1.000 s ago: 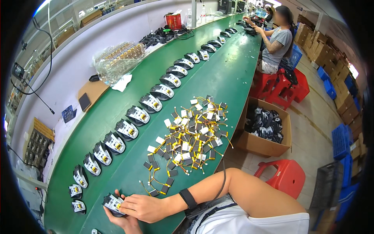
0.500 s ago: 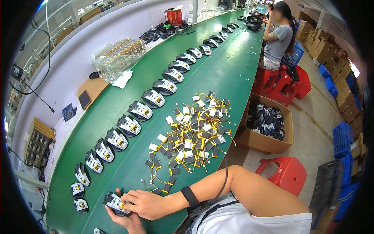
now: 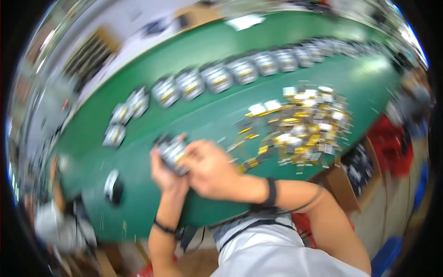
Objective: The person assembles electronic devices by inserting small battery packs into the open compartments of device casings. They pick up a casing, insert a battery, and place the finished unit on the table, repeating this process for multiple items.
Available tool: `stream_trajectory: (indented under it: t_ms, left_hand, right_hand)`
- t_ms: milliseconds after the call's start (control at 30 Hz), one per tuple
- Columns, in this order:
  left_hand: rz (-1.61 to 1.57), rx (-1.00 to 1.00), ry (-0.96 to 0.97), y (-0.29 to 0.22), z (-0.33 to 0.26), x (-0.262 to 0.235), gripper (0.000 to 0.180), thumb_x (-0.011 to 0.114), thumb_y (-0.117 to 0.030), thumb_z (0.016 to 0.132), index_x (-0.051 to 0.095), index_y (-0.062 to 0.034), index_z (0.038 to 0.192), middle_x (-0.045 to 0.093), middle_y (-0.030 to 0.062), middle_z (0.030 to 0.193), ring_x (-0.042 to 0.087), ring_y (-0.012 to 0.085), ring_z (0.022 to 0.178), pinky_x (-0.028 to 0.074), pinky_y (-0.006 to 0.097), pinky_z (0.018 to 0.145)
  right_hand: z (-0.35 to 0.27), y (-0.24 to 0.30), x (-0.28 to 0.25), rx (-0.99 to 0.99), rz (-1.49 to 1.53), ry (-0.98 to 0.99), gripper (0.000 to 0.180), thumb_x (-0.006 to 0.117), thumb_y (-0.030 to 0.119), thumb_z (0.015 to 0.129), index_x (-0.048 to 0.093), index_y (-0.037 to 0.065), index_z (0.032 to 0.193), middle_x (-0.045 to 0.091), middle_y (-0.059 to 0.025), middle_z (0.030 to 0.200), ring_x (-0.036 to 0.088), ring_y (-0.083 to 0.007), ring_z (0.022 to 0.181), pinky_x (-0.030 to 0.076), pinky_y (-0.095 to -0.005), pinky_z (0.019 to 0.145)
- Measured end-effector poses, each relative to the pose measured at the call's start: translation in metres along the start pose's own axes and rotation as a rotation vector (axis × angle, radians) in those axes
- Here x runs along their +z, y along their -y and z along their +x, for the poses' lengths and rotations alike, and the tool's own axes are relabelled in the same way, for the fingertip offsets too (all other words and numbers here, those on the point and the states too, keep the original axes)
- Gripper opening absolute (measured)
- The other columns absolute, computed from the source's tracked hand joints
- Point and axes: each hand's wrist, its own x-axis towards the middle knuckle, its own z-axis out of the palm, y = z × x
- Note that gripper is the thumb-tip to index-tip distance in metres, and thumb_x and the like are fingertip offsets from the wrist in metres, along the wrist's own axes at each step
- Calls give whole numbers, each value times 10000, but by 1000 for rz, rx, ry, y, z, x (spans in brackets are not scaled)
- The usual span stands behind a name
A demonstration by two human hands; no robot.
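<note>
My left hand [image 3: 169, 177] cups a half-built computer mouse [image 3: 171, 153], black outside with a pale inside showing. The fingers of my right hand [image 3: 210, 168] are bunched together at the right side of this mouse, touching it. Blur hides whatever is between those fingertips. To the right on the green bench lies a heap of small flat battery packs [image 3: 318, 117], grey and white with yellow ends and thin wires. A single similar mouse [image 3: 113, 187] rests left of my hands.
A curved row of open mice [image 3: 217, 77] runs along the green bench [image 3: 152, 203]. A cardboard box [image 3: 339, 187] of dark parts stands beyond the bench edge at right, near red stools [image 3: 392, 143]. Other people sit at far left [image 3: 60, 221] and far right [image 3: 413, 99].
The whole view has swung left and blurred, so the row, battery heap and hands appear farther right. The mouse stays in my left hand, with my right fingers still at it.
</note>
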Motion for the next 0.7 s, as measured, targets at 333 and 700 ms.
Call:
stream_trajectory:
  t_ms: [333,700]
  left_hand:
    - [-56,-23,170,-22,-12,10,539,214,-468,1019,497,-99,1292,589,189,1262,643,349,988,550,472,857]
    - [-142,-3,146,-21,-12,10,545,257,-492,1018,490,-66,1264,612,194,1203,668,335,923,579,454,787]
  right_hand:
    - [3,13,-6,-20,202,42,415,591,-86,728,670,40,1116,570,-122,1031,594,-279,897,495,-352,722]
    - [8,18,-12,49,213,169,446,594,-87,729,675,82,1133,564,-128,999,598,-289,901,494,-339,711]
